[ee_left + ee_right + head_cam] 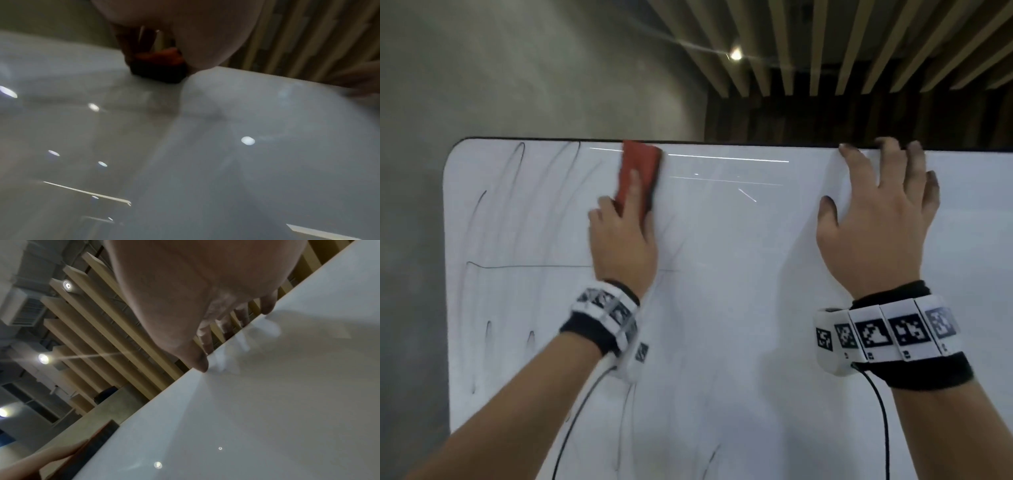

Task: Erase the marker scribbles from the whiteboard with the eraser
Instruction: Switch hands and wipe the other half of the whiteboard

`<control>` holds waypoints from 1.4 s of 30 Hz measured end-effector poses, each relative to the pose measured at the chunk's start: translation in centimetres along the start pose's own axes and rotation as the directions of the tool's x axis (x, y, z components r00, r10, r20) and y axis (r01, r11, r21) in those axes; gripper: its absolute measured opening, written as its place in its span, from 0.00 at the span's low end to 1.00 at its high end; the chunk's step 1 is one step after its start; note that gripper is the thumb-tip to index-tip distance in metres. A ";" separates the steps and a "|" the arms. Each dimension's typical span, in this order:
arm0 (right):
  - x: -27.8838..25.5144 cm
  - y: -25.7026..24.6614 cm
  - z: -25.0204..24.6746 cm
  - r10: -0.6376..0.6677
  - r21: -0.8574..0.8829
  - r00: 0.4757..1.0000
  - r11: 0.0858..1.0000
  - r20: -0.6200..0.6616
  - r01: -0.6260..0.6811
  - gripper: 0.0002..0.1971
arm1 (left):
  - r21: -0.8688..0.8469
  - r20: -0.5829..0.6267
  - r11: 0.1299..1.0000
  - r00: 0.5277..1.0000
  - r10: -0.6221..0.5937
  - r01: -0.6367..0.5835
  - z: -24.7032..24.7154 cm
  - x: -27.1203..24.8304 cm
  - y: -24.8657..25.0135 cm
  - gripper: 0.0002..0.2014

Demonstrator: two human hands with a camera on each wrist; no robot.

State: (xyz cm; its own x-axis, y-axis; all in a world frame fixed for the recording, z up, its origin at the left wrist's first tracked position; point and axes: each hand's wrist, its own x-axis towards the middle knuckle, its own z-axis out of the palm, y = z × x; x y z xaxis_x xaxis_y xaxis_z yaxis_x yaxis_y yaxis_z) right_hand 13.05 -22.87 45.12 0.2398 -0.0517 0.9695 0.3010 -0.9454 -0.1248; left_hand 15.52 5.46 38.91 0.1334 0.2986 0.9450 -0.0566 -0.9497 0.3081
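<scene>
**Upper middle of the board wiped; left side and lower area remain**

The red eraser is held in the grip of the left hand, with fingers laid along its back and the thumb at its side, and it is pressed flat against the whiteboard right at the top edge, left of centre. In the left wrist view the eraser is seen meeting the glossy surface under the palm, though blur hides the finger placement.

The right hand is kept spread and flat on the board near the top edge, nothing being held; its fingertips are seen touching the surface, apparently to steady the board.

Between the two hands the surface appears clean, only ceiling-light reflections being visible there. To the left of the eraser, marker scribbles are still present: tall loops near the top corner, a long horizontal line, and short strokes lower down. Fainter strokes are also seen near the lower middle.

The task is judged partly done, with the left portion and the bottom yet to be wiped.
</scene>
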 end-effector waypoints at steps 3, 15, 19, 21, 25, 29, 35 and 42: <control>0.0 -1.5 -0.3 0.047 0.051 0.994 0.997 0.095 -0.052 0.35 | -0.073 0.095 0.912 0.907 0.410 -0.404 -0.1 -8.9 2.0 0.32; -1.3 -5.5 2.0 0.051 -0.083 0.988 0.996 0.143 -0.040 0.38 | -0.023 0.050 0.999 0.998 0.030 -0.029 -0.1 -1.1 -1.8 0.29; -1.4 -6.8 2.8 0.051 -0.094 0.986 0.995 0.159 -0.036 0.40 | -0.125 0.102 0.859 0.855 0.509 -0.496 -0.5 -8.1 0.0 0.27; -1.8 -6.4 2.5 0.050 -0.085 0.985 0.996 0.164 -0.037 0.40 | -0.121 0.096 0.804 0.799 0.593 -0.582 -0.5 -6.4 -1.3 0.26; -2.1 -5.9 2.6 0.041 -0.093 0.987 0.995 0.158 -0.027 0.38 | -0.062 0.042 0.985 0.985 0.165 -0.162 0.3 0.2 -2.7 0.28; -1.9 -7.1 2.6 0.097 -0.061 0.984 0.994 0.152 -0.089 0.39 | -0.116 0.068 0.987 0.990 0.124 -0.115 0.0 -1.4 0.8 0.29; -1.2 -9.9 2.9 -0.052 -0.084 0.983 0.994 0.173 0.067 0.39 | -0.065 0.042 0.993 0.994 0.104 -0.101 -0.3 4.8 -5.8 0.29; -0.2 -12.1 4.3 -0.131 -0.110 0.972 0.982 0.197 0.155 0.37 | -0.024 0.059 0.914 0.913 -0.404 0.406 -0.1 8.6 -9.4 0.30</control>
State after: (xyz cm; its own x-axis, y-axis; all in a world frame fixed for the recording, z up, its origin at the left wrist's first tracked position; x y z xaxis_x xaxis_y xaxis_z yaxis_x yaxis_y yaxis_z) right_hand 13.32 -10.02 45.57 0.3757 0.1370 0.9166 0.2308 -0.9717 0.0506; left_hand 17.10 16.99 44.16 0.2030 0.6505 0.7319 -0.0210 -0.7444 0.6674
